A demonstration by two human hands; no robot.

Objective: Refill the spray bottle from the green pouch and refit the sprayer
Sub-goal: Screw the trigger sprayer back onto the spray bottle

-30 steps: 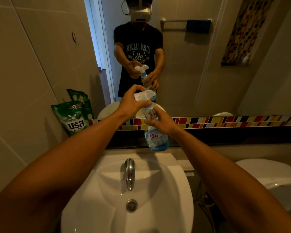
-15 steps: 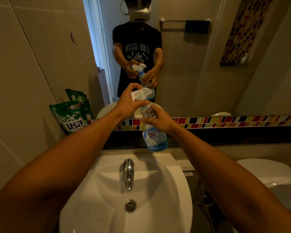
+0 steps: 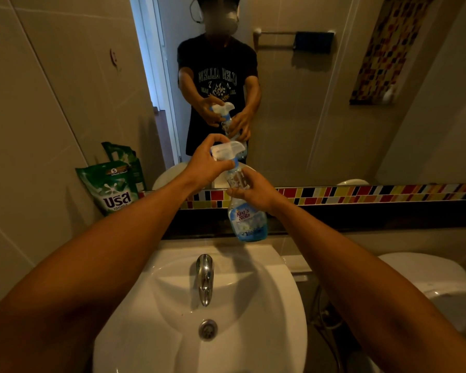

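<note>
The person holds the spray bottle (image 3: pixel 246 211) upright in the air between both hands, above the far rim of the sink (image 3: pixel 285 305). The right hand (image 3: pixel 256 193) is wrapped around the bottle's neck and shoulder, and the left hand (image 3: pixel 207 164) is clamped on the white sprayer (image 3: pixel 228 150), which sits on top of the bottle. Whether the collar is being loosened or tightened cannot be told from this angle. The bottle shows blue liquid only near its bottom, so the refill looks not yet done. The green pouch (image 3: pixel 111 187) stands well off to the left of the left hand, leaning on the wall, apparently untouched. Judged so, the task is at its start: sprayer off, pouring and refitting all remain.
</note>
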